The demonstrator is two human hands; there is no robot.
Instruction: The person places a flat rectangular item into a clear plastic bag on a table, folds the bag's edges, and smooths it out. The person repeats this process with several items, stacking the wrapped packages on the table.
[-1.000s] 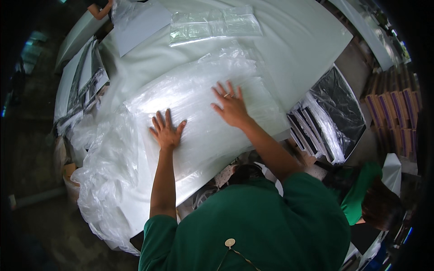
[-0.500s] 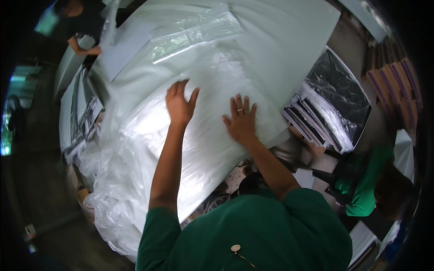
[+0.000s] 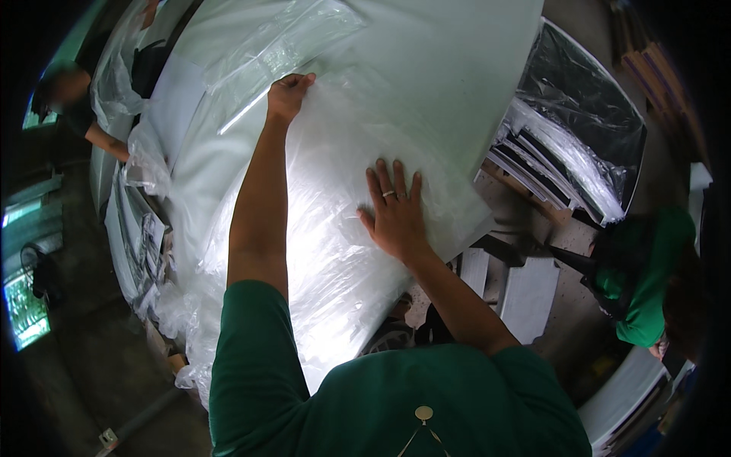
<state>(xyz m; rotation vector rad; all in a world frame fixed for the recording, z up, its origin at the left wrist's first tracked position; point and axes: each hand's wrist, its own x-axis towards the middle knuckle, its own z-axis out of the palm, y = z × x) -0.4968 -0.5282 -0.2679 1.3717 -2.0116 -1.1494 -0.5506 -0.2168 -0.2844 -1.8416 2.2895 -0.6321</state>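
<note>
A loose sheet of clear plastic film (image 3: 335, 145) is spread in wrinkles over a large pale, smooth-covered surface (image 3: 457, 68). At the film's far edge my left hand (image 3: 289, 97) is closed in a pinch, gripping the film between thumb and fingers. My right hand (image 3: 397, 209) lies flat on the film closer to me, fingers spread, a ring on one of them. Just beyond my left hand rests a flat, folded clear plastic sleeve (image 3: 297, 46). Bunched film (image 3: 202, 312) hangs over the left side.
To the right is a stack of flat panels wrapped in clear and dark plastic (image 3: 579, 122). A person in green (image 3: 647, 282) is beyond it at the lower right. On the far left another person's arm (image 3: 106, 142) handles clear plastic. Brown cartons (image 3: 659, 80) stand at the far right.
My left hand has moved away from me and closed on the film's far edge. My right hand stays flat on the film. The view has shifted; the person at left now handles plastic.
</note>
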